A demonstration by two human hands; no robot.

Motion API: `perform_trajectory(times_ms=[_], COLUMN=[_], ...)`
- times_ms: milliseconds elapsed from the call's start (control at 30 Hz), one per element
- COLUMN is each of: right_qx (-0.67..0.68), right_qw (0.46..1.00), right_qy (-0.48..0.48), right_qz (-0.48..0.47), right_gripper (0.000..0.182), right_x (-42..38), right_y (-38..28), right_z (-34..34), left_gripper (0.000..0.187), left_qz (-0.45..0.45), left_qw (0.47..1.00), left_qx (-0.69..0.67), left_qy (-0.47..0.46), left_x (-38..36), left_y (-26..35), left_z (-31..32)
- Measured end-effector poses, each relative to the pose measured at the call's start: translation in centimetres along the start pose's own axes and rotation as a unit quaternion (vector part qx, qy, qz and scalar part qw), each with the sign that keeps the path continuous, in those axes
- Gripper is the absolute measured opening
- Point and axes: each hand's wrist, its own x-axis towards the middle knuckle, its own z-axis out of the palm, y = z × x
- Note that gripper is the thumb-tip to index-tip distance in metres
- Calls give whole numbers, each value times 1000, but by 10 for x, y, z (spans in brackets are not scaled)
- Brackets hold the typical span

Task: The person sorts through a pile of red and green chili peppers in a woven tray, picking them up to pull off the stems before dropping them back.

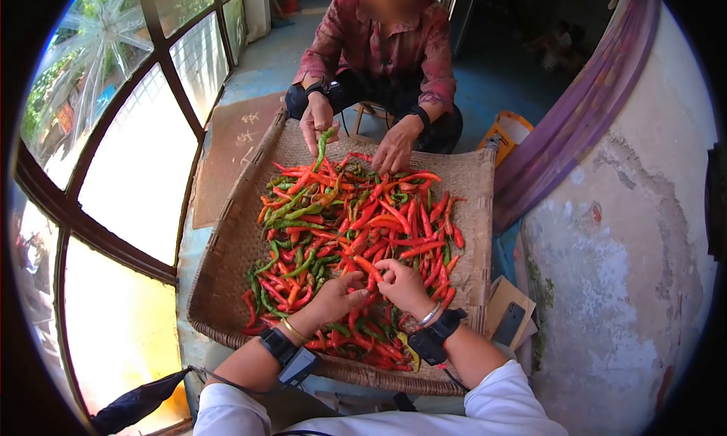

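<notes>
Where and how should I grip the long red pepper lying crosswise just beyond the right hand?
Probably best to pinch the long red pepper across its slim middle, coming from above: it lies on top, its length mostly uncovered.

We can't tell if the left hand (333, 300) touches the red pepper (366, 267); the right hand (407, 288) covers its lower end. Co-worker's head (390, 4): blurred, cut off up top. Lettering (248, 137) on the brown board (219, 175): too small for us to read. Basket (471, 182) hides part of the yellow bucket (512, 127).
</notes>
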Motion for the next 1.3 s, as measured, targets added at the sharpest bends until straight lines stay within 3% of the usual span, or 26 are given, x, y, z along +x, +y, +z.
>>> perform_trajectory(times_ms=[67,133,200,267,367,433,467,533,600,667,733,800,833,900,933,1000,1133,1200,1300], right_qx=[99,134,315,329,347,352,353,315,231,214,164,27,27,-142,-143,-273,-327,-311,-343], right_qw=[993,988,933,927,917,911,910,932,970,975,980,990,990,980,980,946,927,927,909], right_qy=[-64,-71,-148,-151,-161,-170,-170,-127,-11,45,82,137,138,129,129,123,119,119,156], right_qz=[-17,-33,93,100,117,131,132,126,71,52,74,-4,-4,-47,-47,-120,-143,-173,-178], right_gripper=[37,31,25,23,23,22,22,19,15,16,17,19,19,24,24,28,31,35,46], right_x=[-3,-9,-15,-16,-11,-9,-7,-2,7,18,19,25,25,23,22,19,23,23,22], right_y=[1,-10,-24,-29,-26,-23,-23,-21,-2,19,16,32,35,36,35,33,26,28,36], right_z=[4,5,1,-2,-9,-17,-22,-32,-36,-44,-56,-55,-54,-51,-49,-44,-43,-38,-30], left_gripper=[30,26,22,18,16,16,16,17,15,17,46,55,55,39,39,32,27,26,28], left_qz=[48,40,72,62,70,24,22,-31,10,60,160,154,154,91,92,43,45,23,7], left_qw=[997,995,966,960,967,996,996,999,994,974,923,904,905,942,941,975,988,998,998], left_qx=[-28,-59,-222,-241,-207,14,14,-18,-90,-180,-328,-370,-370,-274,-275,-208,-144,-46,-48], left_qy=[59,67,108,127,130,80,80,39,62,120,125,145,144,173,173,70,24,-26,-27], left_x=[7,5,6,3,2,-3,-2,-3,-6,-7,-6,-3,-2,0,0,1,3,2,2], left_y=[-10,-5,-5,1,6,14,15,19,28,35,35,34,32,24,22,17,5,3,1], left_z=[-2,-3,-6,-8,-11,-16,-20,-27,-36,-47,-54,-55,-54,-45,-40,-31,-11,-8,-5])
